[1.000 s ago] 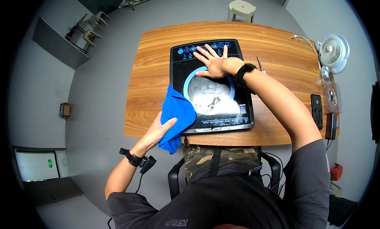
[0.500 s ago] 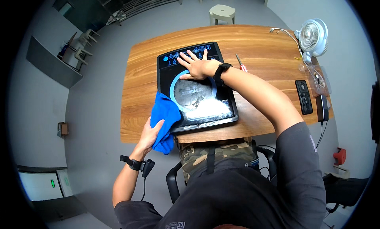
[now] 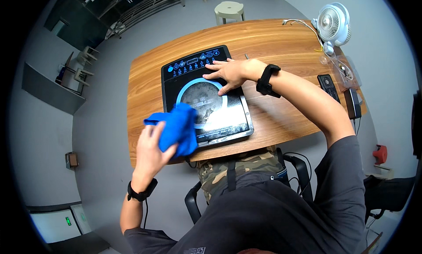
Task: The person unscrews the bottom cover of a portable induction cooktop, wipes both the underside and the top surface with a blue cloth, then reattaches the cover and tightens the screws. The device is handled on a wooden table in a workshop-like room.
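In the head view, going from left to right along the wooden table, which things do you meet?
Left hand gripping a bunched blue cloth → black flat induction cooker → right hand → black remote control → small white fan.

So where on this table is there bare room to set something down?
Bare wood lies left of the induction cooktop, along the table's far edge, and between right forearm and cooktop. Crowded: the right end, with fan, remote and clear packaging.
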Motion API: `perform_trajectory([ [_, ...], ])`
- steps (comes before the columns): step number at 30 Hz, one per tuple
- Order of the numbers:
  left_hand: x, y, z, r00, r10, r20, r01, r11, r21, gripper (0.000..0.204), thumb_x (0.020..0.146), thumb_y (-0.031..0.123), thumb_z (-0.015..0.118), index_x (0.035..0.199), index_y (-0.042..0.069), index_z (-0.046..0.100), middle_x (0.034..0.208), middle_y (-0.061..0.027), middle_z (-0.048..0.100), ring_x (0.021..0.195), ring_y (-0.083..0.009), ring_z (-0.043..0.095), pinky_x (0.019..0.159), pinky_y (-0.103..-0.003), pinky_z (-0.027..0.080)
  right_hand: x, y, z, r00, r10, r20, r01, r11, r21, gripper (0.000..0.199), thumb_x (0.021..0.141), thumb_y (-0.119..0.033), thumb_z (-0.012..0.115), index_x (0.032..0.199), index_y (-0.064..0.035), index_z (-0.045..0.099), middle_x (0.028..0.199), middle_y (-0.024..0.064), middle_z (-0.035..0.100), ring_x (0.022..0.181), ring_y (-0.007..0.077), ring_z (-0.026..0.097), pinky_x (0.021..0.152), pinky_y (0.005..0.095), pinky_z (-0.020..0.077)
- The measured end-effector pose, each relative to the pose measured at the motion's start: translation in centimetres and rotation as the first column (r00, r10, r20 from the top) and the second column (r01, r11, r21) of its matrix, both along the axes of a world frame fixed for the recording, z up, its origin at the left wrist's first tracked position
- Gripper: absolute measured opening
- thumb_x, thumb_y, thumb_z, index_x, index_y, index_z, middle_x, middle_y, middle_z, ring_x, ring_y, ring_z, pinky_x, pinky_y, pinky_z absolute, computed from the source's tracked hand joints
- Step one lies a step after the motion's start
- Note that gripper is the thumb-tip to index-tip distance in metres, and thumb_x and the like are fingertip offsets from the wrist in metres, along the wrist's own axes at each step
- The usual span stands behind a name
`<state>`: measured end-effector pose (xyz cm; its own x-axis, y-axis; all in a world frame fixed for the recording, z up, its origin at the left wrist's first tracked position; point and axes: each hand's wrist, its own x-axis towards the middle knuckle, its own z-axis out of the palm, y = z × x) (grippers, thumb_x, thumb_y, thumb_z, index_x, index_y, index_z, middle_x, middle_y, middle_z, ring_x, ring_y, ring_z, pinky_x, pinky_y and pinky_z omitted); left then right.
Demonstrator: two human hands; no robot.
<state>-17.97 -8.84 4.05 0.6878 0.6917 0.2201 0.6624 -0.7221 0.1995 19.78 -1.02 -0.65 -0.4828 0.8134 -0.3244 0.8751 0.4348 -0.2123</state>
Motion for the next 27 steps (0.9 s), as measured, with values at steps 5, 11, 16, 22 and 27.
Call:
perform_trajectory([
  [5,4.5,-1.7,-1.3,0.893,-0.410,-0.187,0.385,0.909,-0.158,0.078,0.065,0.024,0.092,0.136,0.016,0.060,0.116,-0.0151,0.055,0.106,-0.0339,0.056,0.090,-0.046,0.045,0.5,-0.1,-1.1,0.999,0.012,-0.040,-0.010,0.998,0.055,0.092,0.088,-0.065,0.069,0.164,-0.0297,0.030,0.174,0.0122,0.013,0.160,0.0360,0.012,0.123,0.0669,0.0205],
  [11,9.4,-2.2,-3.3,0.763,-0.502,-0.408,0.552,0.834,0.007,0.081,0.064,0.019,0.088,0.137,0.018,0.054,0.109,-0.0099,0.051,0.103,-0.0282,0.052,0.082,-0.042,0.039,0.2,-0.2,-0.9,0.999,-0.002,-0.045,0.004,0.998,0.059,0.093,0.086,-0.066,0.070,0.163,-0.0303,0.031,0.173,0.0126,0.015,0.159,0.0370,0.014,0.122,0.0664,0.0242],
  [16,12.8,-2.8,-3.9,0.730,-0.607,-0.314,0.631,0.775,-0.031,0.063,0.074,0.015,0.078,0.133,0.015,0.054,0.110,-0.0098,0.053,0.103,-0.0275,0.053,0.082,-0.042,0.040,0.1,-0.2,-0.9,0.999,-0.008,-0.036,0.010,0.998,0.064,0.094,0.086,-0.065,0.071,0.163,-0.0294,0.031,0.173,0.0123,0.014,0.159,0.0366,0.014,0.122,0.0665,0.0254],
  [22,17.4,-4.4,-5.3,0.741,-0.609,-0.284,0.641,0.767,0.028,0.047,0.082,0.015,0.070,0.126,0.013,0.054,0.110,-0.0106,0.053,0.101,-0.0270,0.054,0.078,-0.041,0.040,0.0,-0.2,-0.8,0.998,-0.017,-0.059,0.020,0.999,0.050,0.094,0.085,-0.061,0.075,0.163,-0.0281,0.033,0.173,0.0125,0.015,0.159,0.0378,0.015,0.121,0.0679,0.0241],
  [27,19.3,-5.1,-5.5,0.717,-0.622,-0.316,0.677,0.730,0.099,0.041,0.086,0.016,0.066,0.125,0.009,0.058,0.109,-0.0101,0.054,0.100,-0.0258,0.054,0.075,-0.039,0.040,0.2,-0.2,-1.0,0.997,-0.007,-0.082,0.012,0.998,0.062,0.096,0.084,-0.063,0.075,0.163,-0.0272,0.034,0.173,0.0135,0.016,0.158,0.0397,0.016,0.120,0.0696,0.0245],
])
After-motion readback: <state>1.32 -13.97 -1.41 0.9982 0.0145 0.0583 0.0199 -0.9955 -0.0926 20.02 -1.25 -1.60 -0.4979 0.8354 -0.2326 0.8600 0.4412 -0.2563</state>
